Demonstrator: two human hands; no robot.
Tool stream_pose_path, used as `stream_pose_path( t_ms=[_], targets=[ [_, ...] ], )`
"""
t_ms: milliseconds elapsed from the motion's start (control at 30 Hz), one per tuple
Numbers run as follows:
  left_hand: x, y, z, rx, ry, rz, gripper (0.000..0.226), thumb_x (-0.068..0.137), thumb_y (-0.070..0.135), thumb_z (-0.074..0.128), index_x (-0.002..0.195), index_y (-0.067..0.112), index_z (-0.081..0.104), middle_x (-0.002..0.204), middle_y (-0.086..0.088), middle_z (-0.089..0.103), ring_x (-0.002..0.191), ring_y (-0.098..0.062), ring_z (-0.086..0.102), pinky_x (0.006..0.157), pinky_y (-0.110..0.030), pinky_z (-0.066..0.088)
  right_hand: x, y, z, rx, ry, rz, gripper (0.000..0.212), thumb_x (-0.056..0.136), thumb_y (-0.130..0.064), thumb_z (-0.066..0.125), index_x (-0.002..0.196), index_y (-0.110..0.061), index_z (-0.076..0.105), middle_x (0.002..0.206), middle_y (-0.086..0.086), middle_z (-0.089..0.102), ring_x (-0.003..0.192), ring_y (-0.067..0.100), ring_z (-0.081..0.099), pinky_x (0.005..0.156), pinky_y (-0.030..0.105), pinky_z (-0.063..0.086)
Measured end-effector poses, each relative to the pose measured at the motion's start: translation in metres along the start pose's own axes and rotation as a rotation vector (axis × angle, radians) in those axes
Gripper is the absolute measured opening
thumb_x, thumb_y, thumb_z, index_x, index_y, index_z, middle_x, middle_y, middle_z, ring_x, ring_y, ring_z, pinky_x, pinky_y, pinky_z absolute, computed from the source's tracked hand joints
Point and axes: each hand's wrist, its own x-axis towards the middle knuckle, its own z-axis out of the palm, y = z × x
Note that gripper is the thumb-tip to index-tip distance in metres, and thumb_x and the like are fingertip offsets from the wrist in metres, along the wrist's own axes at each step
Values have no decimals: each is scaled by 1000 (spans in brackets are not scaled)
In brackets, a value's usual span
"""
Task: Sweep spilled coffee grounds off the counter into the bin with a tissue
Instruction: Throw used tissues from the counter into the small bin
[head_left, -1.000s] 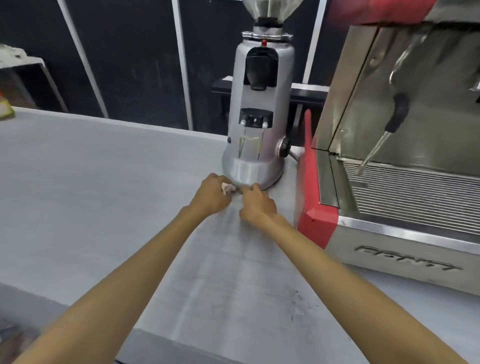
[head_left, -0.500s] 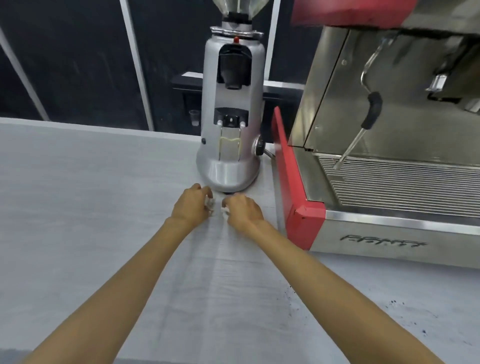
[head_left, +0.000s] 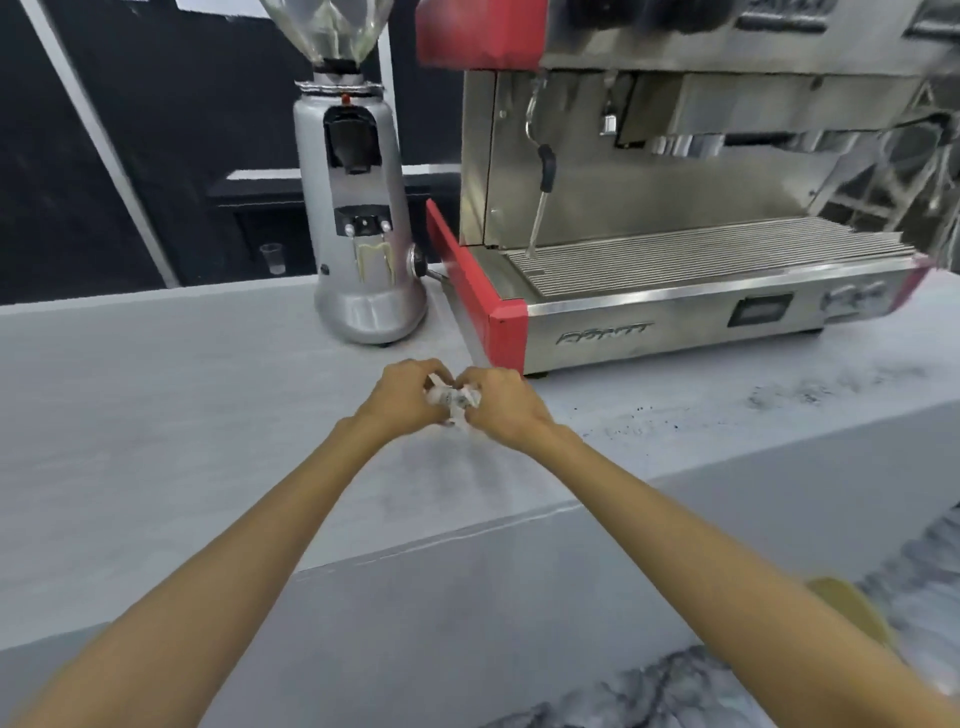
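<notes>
A crumpled white tissue (head_left: 453, 399), flecked with dark grounds, is pinched between both my hands above the grey counter (head_left: 156, 415). My left hand (head_left: 405, 397) grips its left side and my right hand (head_left: 501, 405) grips its right side; the fingers hide most of the tissue. Dark coffee grounds (head_left: 779, 397) lie scattered on the counter to the right, in front of the espresso machine. No bin can be made out; only a blurred yellowish object (head_left: 847, 608) shows below the counter edge at the lower right.
A silver coffee grinder (head_left: 358, 218) stands behind my hands. The red and steel espresso machine (head_left: 675, 208) fills the right, with its steam wand (head_left: 543, 197) hanging over the drip tray. A small clear cup (head_left: 272, 258) sits on a dark shelf behind the counter.
Both hands have pulled back from the grinder's base toward the counter's front edge, bunching the tissue between them. The view has swung right, bringing scattered grounds and the counter edge into sight.
</notes>
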Motion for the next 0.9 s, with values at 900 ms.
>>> stream_pose_path(
  t_ms=[900],
  targets=[
    [-14, 438, 444, -249, -585, 270, 33, 74, 9, 66, 107, 10, 65, 106, -13, 69, 94, -21, 62, 77, -21, 45, -347, 515, -194, 160, 242, 832, 29, 80, -6, 61, 109, -12, 63, 114, 20, 62, 104, 33, 58, 85, 41, 50]
  ],
)
